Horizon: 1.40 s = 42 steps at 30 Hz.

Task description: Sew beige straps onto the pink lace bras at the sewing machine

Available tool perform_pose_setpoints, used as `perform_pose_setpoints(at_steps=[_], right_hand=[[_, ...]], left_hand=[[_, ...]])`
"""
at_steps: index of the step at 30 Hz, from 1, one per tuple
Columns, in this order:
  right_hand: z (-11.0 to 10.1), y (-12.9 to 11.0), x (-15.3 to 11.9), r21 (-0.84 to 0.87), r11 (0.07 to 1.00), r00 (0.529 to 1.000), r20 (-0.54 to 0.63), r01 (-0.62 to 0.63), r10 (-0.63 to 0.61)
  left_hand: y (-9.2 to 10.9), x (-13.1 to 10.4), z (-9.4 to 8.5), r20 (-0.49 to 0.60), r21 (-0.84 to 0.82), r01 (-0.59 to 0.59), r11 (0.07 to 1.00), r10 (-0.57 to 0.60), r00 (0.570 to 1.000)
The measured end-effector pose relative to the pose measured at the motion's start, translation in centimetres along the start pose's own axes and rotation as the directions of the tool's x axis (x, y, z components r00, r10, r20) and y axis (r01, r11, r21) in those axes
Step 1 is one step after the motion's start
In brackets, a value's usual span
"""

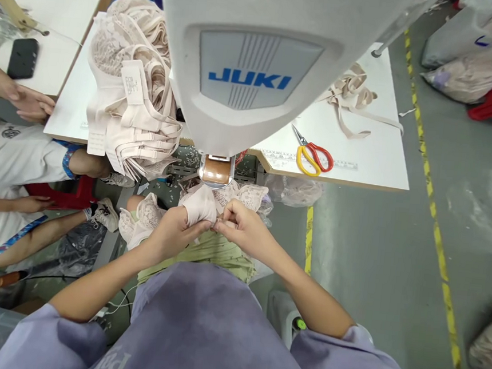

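Note:
A pale beige lace bra [202, 203] lies across my lap, just below the sewing machine's head [252, 116]. My left hand [174, 233] is closed on its cup, the thumb pointing towards the right. Close beside it, my right hand [245, 228] pinches an edge of the same bra between thumb and fingers. The fingertips of both hands nearly meet, and the exact bit pinched there is too small to make out. More lace fabric [245, 195] spreads behind my right hand, and another lace cup [148, 215] hangs left of my left wrist.
Stacked beige bras [134, 88] fill the table's left side. Red-and-yellow scissors [312, 157] and loose straps [351, 99] lie on the right. At left sits another person, one hand [33, 104] near a black phone [23, 58]. Plastic bags [477, 52] stand far right.

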State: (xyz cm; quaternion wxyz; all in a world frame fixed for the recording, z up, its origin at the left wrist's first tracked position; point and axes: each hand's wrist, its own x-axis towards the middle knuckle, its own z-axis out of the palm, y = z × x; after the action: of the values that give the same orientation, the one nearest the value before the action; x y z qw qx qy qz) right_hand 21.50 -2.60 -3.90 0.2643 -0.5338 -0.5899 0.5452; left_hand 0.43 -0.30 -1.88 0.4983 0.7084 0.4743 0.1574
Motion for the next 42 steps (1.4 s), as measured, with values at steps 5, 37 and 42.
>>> perform_pose_setpoints(at_steps=[5, 37, 42], right_hand=[[-0.6, 0.1, 0.7, 0.028, 1.000, 0.997, 0.077, -0.014, 0.012], [-0.4, -2.4, 1.1, 0.026, 0.999, 0.997, -0.065, -0.033, 0.035], [-3.1, -3.2, 1.6, 0.231, 0.970, 0.996, 0.060, -0.077, 0.064]], left_hand=[[0.2, 0.2, -0.1, -0.015, -0.056, -0.025, 0.998, 0.024, 1.000], [1.3, 0.7, 0.0, -0.171, -0.389, 0.013, 0.921, -0.086, 0.982], [-1.3, -0.8, -0.7, -0.173, -0.458, -0.059, 0.887, -0.024, 0.985]])
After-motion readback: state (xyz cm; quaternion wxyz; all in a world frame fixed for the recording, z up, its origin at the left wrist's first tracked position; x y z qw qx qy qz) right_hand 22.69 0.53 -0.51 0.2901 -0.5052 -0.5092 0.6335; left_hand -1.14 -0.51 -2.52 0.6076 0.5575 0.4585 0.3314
